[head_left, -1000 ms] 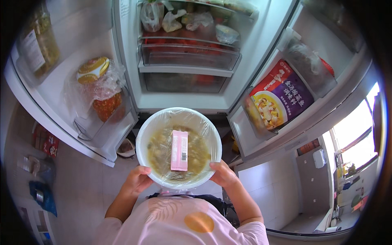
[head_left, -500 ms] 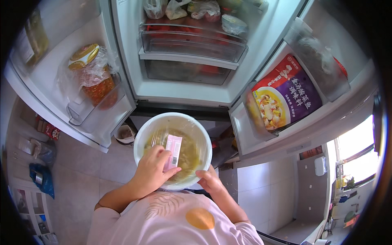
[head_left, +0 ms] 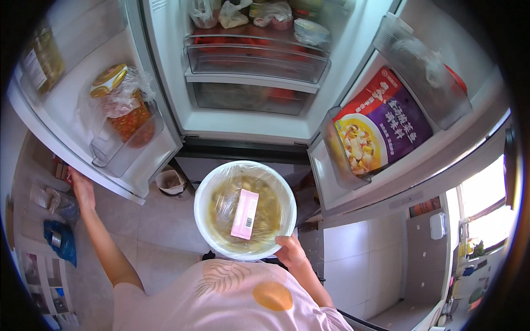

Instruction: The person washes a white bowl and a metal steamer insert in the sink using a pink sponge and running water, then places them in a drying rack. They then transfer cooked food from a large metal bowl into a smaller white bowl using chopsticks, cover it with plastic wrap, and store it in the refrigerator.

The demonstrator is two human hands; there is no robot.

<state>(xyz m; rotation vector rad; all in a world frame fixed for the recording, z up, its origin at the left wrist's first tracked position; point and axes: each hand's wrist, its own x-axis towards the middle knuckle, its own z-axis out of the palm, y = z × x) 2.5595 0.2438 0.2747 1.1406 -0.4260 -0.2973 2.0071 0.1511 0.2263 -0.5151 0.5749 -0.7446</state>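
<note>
- Head view: we look down at our right hand [head_left: 291,255] gripping the near right rim of a white bowl [head_left: 245,210], fingers curled under the edge and thumb on top, so that one hand alone carries it.
- The bowl sits level in front of our chest, below the open fridge [head_left: 248,118] and between its two open doors.
- Clear wrap is stretched across the bowl's mouth, and through it we see a yellowish-green soup or stew.
- A small pink packet [head_left: 245,214] lies on top of the wrap, near the middle, its long side running roughly away from us.
- Our left hand [head_left: 81,185] is stretched out to the left, well apart from the bowl, at the lower edge of the left door [head_left: 83,154]. It touches that edge, but we cannot tell how far the fingers close around it.
- On the left door shelf, a jar with a yellow lid [head_left: 122,105] stands wrapped in a clear bag.
- In the right door shelf, a purple and red food bag [head_left: 381,124] leans upright.
- Inside the fridge we see clear drawers [head_left: 256,60] with red items behind them, and bagged foods on the shelf above.
- A small bin [head_left: 170,181] stands on the tiled floor just below the left door.
</note>
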